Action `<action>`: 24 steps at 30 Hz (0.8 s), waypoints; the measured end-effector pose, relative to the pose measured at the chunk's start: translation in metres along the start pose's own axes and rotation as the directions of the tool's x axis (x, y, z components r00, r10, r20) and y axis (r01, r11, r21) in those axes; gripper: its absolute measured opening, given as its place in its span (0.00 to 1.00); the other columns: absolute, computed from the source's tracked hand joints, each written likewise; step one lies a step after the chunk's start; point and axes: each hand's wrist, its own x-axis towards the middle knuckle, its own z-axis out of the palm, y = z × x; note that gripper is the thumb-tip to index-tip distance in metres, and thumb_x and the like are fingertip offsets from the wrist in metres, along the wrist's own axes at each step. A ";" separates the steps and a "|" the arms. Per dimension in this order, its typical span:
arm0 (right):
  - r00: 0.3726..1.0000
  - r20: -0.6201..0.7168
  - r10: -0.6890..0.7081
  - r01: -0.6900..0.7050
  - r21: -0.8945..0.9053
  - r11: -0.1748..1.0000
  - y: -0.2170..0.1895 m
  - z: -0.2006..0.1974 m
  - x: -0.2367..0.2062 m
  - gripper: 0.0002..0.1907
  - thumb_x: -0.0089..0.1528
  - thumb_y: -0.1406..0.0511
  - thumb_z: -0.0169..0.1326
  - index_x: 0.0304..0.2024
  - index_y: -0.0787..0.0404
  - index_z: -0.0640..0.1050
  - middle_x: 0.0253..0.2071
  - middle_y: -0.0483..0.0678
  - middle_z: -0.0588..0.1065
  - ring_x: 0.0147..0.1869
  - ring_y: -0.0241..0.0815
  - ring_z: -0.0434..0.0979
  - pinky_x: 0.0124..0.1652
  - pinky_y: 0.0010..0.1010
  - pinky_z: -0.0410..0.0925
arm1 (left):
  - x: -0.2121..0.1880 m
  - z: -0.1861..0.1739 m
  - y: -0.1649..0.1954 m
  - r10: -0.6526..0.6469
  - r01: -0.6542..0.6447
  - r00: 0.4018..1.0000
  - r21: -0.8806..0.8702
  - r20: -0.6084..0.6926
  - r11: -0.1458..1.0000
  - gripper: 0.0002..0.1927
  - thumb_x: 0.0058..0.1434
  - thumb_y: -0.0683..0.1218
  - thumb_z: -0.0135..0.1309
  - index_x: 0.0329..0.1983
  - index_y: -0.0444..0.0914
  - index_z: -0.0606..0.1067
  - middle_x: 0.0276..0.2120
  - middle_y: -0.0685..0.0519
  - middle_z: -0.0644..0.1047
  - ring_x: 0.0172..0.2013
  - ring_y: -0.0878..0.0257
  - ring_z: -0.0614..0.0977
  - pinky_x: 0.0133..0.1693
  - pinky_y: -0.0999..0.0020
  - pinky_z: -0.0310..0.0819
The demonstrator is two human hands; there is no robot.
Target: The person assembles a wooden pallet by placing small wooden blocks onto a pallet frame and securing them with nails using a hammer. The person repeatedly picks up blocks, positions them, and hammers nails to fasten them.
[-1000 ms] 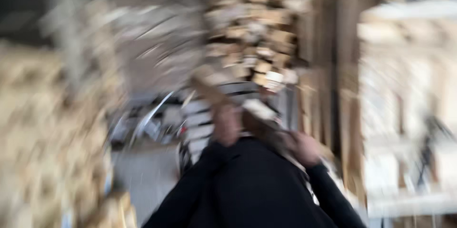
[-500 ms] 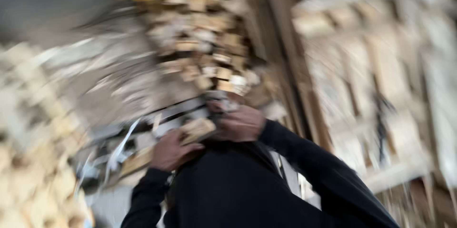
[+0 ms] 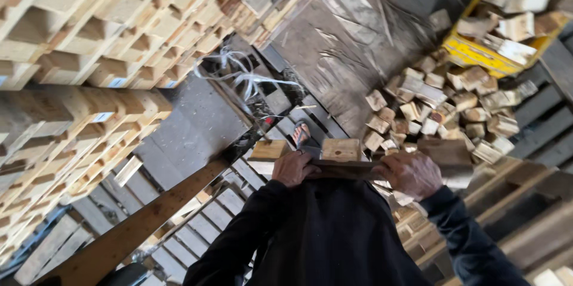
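Both hands hold a wooden pallet piece (image 3: 358, 163) close against the chest, its long axis running left to right. The left hand (image 3: 293, 168) wraps its grip round the left end by two blocks; the right hand (image 3: 410, 174) clasps the board farther right, near the block pile (image 3: 441, 113).

Stacked wooden pallets (image 3: 89, 41) are seen filling the upper left of the frame. White plastic strapping (image 3: 239, 74) is tangled near the top centre, above a sandalled foot (image 3: 301, 135) set on grey slats. A heap of cut wood blocks (image 3: 441, 110) is piled at the right, and a yellow bin (image 3: 477, 53) loaded with more blocks is seen in the upper right. A long wooden beam (image 3: 137, 226) is laid across the lower left.
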 end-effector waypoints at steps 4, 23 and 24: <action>0.997 0.073 -0.006 0.013 -0.100 0.995 -0.011 -0.015 0.115 0.15 0.55 0.53 0.65 0.38 0.53 0.84 0.30 0.43 0.79 0.45 0.45 0.78 0.49 0.49 0.68 | 0.017 -0.059 -0.026 -0.016 -0.006 0.958 -0.076 -0.285 0.997 0.15 0.60 0.57 0.59 0.38 0.41 0.78 0.34 0.48 0.79 0.38 0.47 0.81 0.37 0.51 0.73; 0.831 0.463 0.309 -0.537 0.521 0.664 0.145 0.171 0.428 0.17 0.64 0.55 0.57 0.47 0.61 0.81 0.38 0.57 0.82 0.45 0.52 0.84 0.40 0.40 0.75 | 0.557 -0.313 -0.236 -0.470 0.481 0.764 -0.095 -0.443 0.872 0.14 0.60 0.59 0.62 0.37 0.45 0.83 0.35 0.49 0.82 0.38 0.48 0.82 0.40 0.49 0.73; 0.763 0.539 0.357 -0.631 0.497 0.596 0.157 0.174 0.442 0.17 0.65 0.55 0.55 0.47 0.61 0.81 0.35 0.56 0.81 0.39 0.50 0.83 0.38 0.39 0.74 | 0.584 -0.323 -0.249 -0.413 0.423 0.770 -0.096 -0.487 0.901 0.15 0.60 0.59 0.62 0.42 0.46 0.83 0.37 0.50 0.82 0.38 0.49 0.82 0.40 0.51 0.74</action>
